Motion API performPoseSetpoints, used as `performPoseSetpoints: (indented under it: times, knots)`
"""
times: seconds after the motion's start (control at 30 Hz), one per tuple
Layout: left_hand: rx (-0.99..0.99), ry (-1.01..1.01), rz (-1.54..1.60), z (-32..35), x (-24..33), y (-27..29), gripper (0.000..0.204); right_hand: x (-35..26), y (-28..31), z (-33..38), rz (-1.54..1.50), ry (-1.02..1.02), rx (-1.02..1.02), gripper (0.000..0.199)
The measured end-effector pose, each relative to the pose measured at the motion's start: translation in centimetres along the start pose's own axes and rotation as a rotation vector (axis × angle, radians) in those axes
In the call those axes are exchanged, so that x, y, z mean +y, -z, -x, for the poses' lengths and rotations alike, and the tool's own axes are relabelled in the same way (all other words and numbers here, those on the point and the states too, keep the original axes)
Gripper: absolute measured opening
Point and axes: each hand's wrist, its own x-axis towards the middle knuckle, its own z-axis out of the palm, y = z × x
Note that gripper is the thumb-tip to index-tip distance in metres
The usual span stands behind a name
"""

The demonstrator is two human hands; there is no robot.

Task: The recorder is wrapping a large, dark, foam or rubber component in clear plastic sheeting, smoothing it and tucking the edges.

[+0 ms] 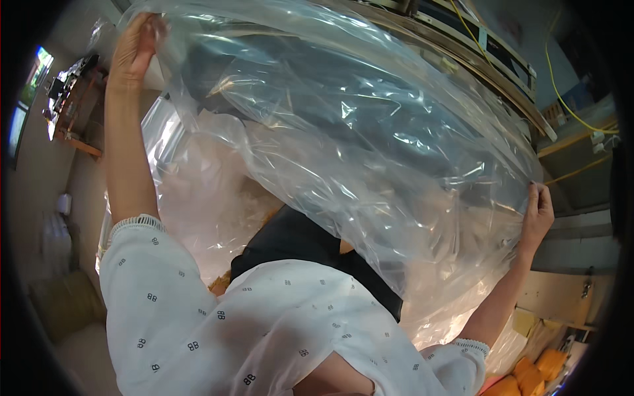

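A large clear plastic sheet (356,125) is stretched wide in front of me, creased and shiny, and it hangs down over my lap. My left hand (137,49) is raised at the upper left, its fingers closed on one edge of the sheet. Out at the right, lower down, my right hand (539,212) pinches the sheet's other side. Through the plastic a dark grey-blue surface shows, but I cannot make out what it is. More crumpled clear plastic lies below, to the left of my dark trousers (290,241).
Wooden boards and a dark frame (475,46) stand behind the sheet at the upper right, with a yellow cord (551,72) hanging near them. A small wooden table (76,99) holding objects is at the left. Orange items (535,376) lie at the lower right.
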Motion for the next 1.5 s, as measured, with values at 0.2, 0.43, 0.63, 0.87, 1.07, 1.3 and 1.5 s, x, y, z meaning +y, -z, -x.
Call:
performPoseSetpoints:
  times: [0.2,0.43,0.63,0.87,1.07,1.3,1.5]
  knots:
    - [-0.152,0.252,-0.903,4.0,-13.6,-1.1,0.024,8.7,0.7,-0.7,0.255,-0.183,-0.272,0.026]
    - [-0.341,0.310,-1.091,5.6,-13.6,0.7,0.023,12.5,1.3,0.7,0.102,-0.244,-0.312,0.026]
    - [-0.245,0.162,-1.046,-2.5,-16.6,-1.2,0.032,13.3,0.6,0.2,0.108,-0.292,-0.353,0.028]
    - [-0.218,0.310,-1.094,-7.0,-22.1,-4.2,0.043,13.4,0.9,0.1,0.002,-0.331,-0.374,0.027]
    - [-0.243,0.090,-1.183,-5.6,-23.4,-3.4,0.028,15.0,2.5,0.3,0.009,-0.395,-0.411,0.022]
    - [-0.340,0.271,-1.178,-6.3,-22.1,-4.0,0.034,13.6,2.7,0.6,0.020,-0.379,-0.373,0.020]
    - [-0.365,0.308,-0.946,-7.7,-23.0,-4.0,0.021,12.4,4.4,2.8,-0.006,-0.434,-0.398,0.014]
